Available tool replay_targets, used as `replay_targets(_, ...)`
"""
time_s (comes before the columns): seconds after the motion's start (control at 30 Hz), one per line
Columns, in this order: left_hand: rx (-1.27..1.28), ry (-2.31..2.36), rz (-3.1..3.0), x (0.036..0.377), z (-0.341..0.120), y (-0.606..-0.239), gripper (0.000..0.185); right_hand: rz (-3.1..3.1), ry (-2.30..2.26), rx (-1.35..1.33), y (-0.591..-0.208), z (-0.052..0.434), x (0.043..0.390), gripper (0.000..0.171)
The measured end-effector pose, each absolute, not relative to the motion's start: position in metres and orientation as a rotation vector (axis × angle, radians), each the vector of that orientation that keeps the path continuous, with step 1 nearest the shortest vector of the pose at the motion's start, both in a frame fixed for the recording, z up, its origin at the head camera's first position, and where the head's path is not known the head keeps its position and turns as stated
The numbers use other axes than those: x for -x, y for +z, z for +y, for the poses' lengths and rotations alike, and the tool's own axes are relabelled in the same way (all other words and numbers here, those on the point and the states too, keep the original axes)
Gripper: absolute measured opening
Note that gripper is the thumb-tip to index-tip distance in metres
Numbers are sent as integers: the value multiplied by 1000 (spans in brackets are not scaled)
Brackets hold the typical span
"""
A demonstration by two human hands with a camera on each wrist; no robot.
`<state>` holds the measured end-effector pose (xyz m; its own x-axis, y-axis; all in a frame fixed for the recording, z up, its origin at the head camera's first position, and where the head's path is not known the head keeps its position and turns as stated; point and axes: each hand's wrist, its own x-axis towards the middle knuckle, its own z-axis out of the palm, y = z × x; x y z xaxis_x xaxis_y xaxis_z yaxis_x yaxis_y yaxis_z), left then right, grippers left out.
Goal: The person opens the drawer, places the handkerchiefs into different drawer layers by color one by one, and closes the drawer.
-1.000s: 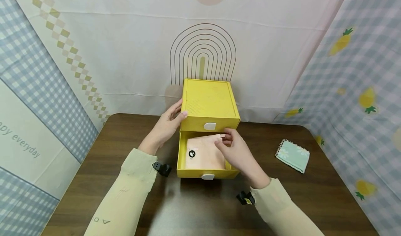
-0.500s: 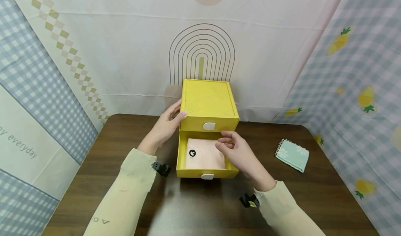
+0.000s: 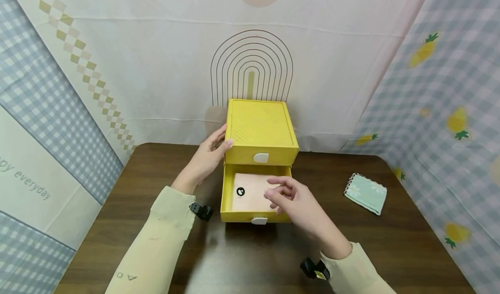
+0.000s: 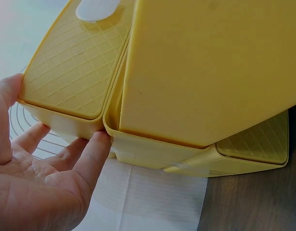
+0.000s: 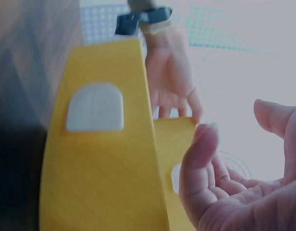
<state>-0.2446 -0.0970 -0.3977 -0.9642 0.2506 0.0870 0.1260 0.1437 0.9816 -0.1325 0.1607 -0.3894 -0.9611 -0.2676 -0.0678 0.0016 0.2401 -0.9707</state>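
Bright, even light; blurred wrist views

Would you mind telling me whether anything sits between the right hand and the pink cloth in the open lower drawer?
Nothing visible does: the right hand hovers directly over the pink cloth, which lies flat in the open lower drawer.

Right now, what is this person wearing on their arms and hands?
Both arms are in long, pale cream-yellow sleeves; the left sleeve bears small dark markings near the forearm. A small black clip-like device sits at each wrist, the left one and the right one. The left hand and right hand are bare.
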Motion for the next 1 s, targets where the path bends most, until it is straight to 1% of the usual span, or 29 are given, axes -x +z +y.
replay_targets(0.13, -383, 1959, 2293, 245, -98, -398, 64, 2199, -1787, 297, -393, 160, 120, 38)
replay_targets(0.27, -376, 1956, 2286, 245, -98, -395, 63, 2128, -1755, 347, -401, 158, 110, 40)
replay_targets(0.43, -372, 1950, 2277, 234, -95, -381, 63, 2064, -1706, 374, -415, 158, 101, 40)
replay_targets(0.6, -378, 1956, 2276, 226, -93, -372, 63, 2035, -1672, 336, -429, 156, 98, 39)
replay_targets(1.0, -364, 1954, 2281, 225, -93, -372, 63, 2031, -1655, 223, -455, 157, 103, 52)
